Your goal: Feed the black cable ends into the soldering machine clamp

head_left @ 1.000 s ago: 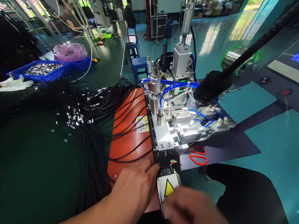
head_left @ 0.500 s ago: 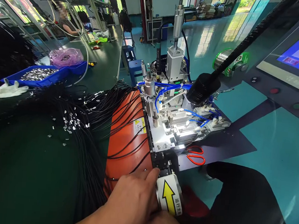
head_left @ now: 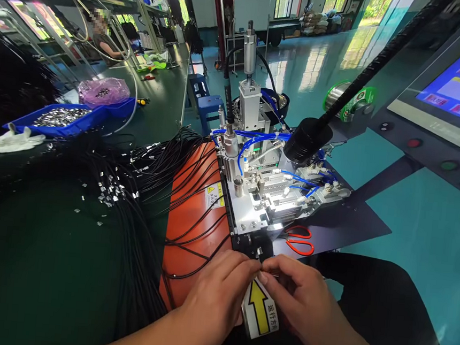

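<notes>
My left hand [head_left: 224, 285] and my right hand [head_left: 302, 294] meet at the front end of the machine [head_left: 260, 196]. Both are closed in a pinch, their fingertips almost touching, and what is between them is too small and covered to name. Just beyond the fingertips, a small metal piece [head_left: 259, 251] sits on the black front block. Below the hands is a white plate [head_left: 260, 309] with a yellow arrow, partly covered by them. To the left, thin black cables [head_left: 197, 220] lie across the orange cover [head_left: 188, 190], one running toward my left hand.
Red-handled scissors [head_left: 300, 240] lie right of the machine. A black lamp [head_left: 307, 139] hangs over it, near a control panel [head_left: 422, 130]. On the left bench are a cable bundle [head_left: 133, 261], a blue tray [head_left: 49, 124] of metal parts and a glove [head_left: 15, 140]. A person [head_left: 108, 44] sits farther back.
My right hand has come up from below to meet the left at the block. My left hand has shifted slightly right. The tall cylinder unit on the machine has moved left.
</notes>
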